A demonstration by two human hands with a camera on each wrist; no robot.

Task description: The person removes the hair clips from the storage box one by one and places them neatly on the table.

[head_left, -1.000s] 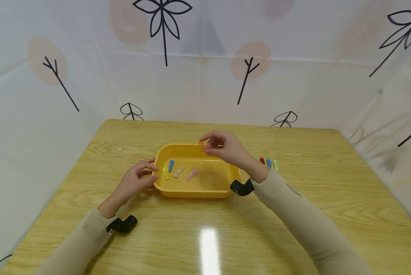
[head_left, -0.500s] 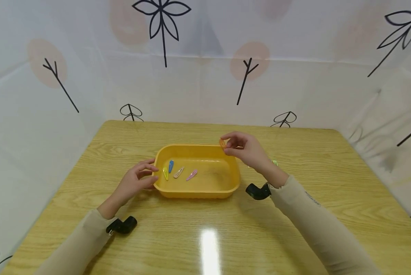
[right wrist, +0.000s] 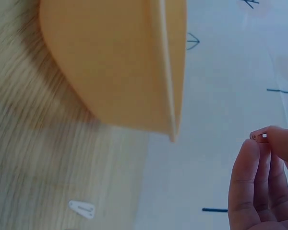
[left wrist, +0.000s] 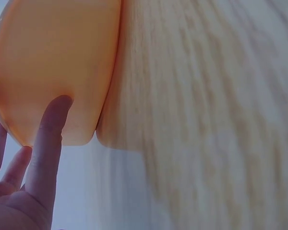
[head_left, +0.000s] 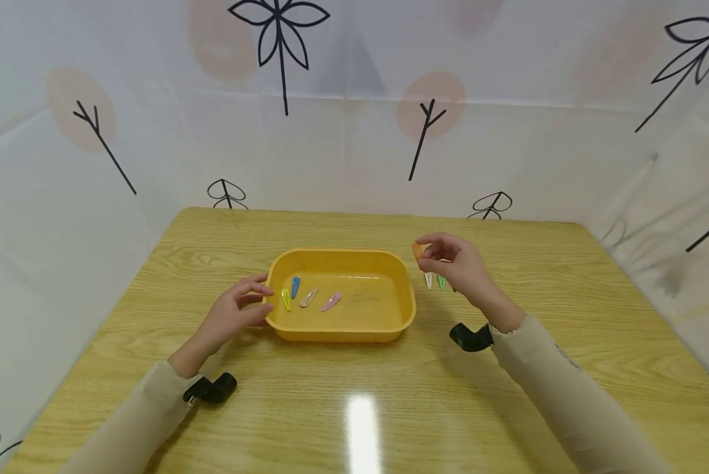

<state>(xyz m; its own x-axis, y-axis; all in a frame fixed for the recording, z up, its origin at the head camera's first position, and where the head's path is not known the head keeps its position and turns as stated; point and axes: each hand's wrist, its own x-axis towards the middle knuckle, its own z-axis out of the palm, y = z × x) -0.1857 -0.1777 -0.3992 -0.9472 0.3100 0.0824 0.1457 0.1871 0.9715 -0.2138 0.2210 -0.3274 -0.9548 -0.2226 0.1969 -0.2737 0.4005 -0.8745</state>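
A yellow plastic tray (head_left: 354,334) stands on the table. Inside it, toward the left, lie a yellow snap hair clip (head_left: 286,300), a blue one (head_left: 295,287), a beige one (head_left: 309,297) and a pink one (head_left: 331,301). My left hand (head_left: 231,315) rests against the tray's left end, fingers loosely extended at the rim; in the left wrist view a fingertip touches the outer wall (left wrist: 62,48). Beyond the tray's right end, above the table, my right hand (head_left: 462,268) pinches an orange hair clip (head_left: 417,251) between thumb and fingertips.
On the table right of the tray lie a white hair clip (head_left: 428,280) and a green one (head_left: 441,282), partly behind my right hand. The wooden table (head_left: 259,408) reaches back to a patterned white cloth (head_left: 342,158).
My right hand has moved right, from over the tray's back edge to beyond its right end, still pinching the orange hair clip. The left hand and tray stay put.
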